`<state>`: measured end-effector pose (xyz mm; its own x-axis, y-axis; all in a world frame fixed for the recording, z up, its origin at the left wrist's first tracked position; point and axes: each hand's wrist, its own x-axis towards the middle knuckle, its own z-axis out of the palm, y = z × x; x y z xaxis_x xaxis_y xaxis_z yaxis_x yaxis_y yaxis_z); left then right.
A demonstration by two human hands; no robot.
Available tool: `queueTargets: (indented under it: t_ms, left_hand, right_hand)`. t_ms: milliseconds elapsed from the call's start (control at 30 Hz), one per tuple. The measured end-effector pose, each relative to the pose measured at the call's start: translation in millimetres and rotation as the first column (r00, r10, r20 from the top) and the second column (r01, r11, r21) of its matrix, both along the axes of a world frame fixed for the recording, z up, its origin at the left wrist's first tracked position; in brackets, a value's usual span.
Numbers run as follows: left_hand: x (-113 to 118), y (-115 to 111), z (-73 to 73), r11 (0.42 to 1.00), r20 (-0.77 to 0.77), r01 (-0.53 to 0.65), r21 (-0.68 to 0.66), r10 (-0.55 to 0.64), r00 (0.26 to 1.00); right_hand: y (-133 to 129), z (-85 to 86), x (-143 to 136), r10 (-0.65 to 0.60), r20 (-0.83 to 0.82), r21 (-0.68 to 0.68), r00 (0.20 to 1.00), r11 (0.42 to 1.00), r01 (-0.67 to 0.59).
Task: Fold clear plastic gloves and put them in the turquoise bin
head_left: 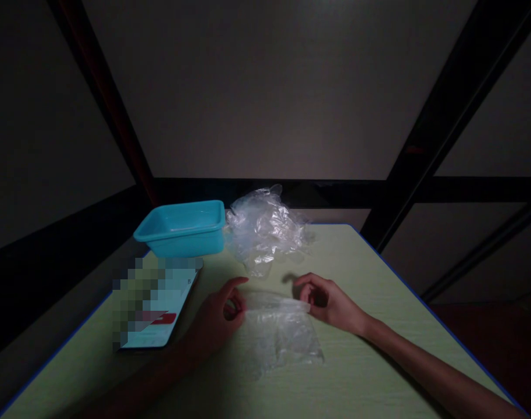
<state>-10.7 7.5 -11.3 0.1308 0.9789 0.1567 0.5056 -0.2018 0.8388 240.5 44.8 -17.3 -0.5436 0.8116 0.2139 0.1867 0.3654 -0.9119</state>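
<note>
Stretched flat between my two hands is a thin, clear plastic piece (282, 334), creased, with a straight upper edge; whether it is a bag or a glove I cannot tell. My left hand (224, 311) pinches its upper left corner between thumb and fingers, the index finger reaching forward. At the upper right corner, my right hand (326, 299) grips the edge with curled fingers. Just beyond both hands lies a crumpled heap of similar clear plastic (265, 227), with some rounded, finger-like tips showing.
A blue plastic basin (184, 241) stands at the table's back left, beside the heap. In front of it lies a tablet or phone (164, 311) with a lit, partly pixelated screen. The pale table (361, 378) has a blue edge, and a wall rises behind it.
</note>
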Motion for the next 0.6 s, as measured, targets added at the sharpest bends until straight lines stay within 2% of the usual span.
queueTargets:
  t_ms: [100,200,267,333,400,467,533,600]
  left_hand:
    - [-2,-3,-1.3,1.0,-0.015,0.017,0.022,-0.017,1.0]
    - [-7,-5,-5.2,0.991,-0.096,0.066,0.117,-0.055,0.994]
    - [-10,-8,-7.1,0.966,-0.198,0.148,0.213,-0.106,0.975]
    - [-12,-10,-7.5,0.9,-0.299,0.267,0.344,-0.165,0.94]
    - [-13,-11,-6.3,0.798,-0.37,0.386,0.462,-0.222,0.902]
    - [-12,-11,-4.4,0.706,-0.427,0.484,0.517,-0.277,0.86]
    - [-11,-11,-2.3,0.653,-0.475,0.547,0.524,-0.309,0.824]
    - [-11,-12,-0.4,0.625,-0.51,0.576,0.527,-0.31,0.802]
  right_hand:
    - [-5,3.3,3,0.001,0.153,0.214,0.988,0.976,-0.034]
    - [-10,7.9,6,0.013,0.29,0.443,0.957,0.885,-0.146]
    - [-11,9.4,7,0.021,0.348,0.545,0.937,0.809,-0.22]
    - [-12,9.5,9,0.008,0.386,0.624,0.922,0.734,-0.268]
    - [-13,9.6,11,-0.017,0.407,0.687,0.913,0.664,-0.294]
    - [-14,11.0,14,-0.04,0.436,0.723,0.899,0.611,-0.323]
    - [-17,13.8,16,-0.047,0.467,0.737,0.883,0.573,-0.359]
    - [-20,16.7,16,-0.044,0.498,0.735,0.866,0.551,-0.395]
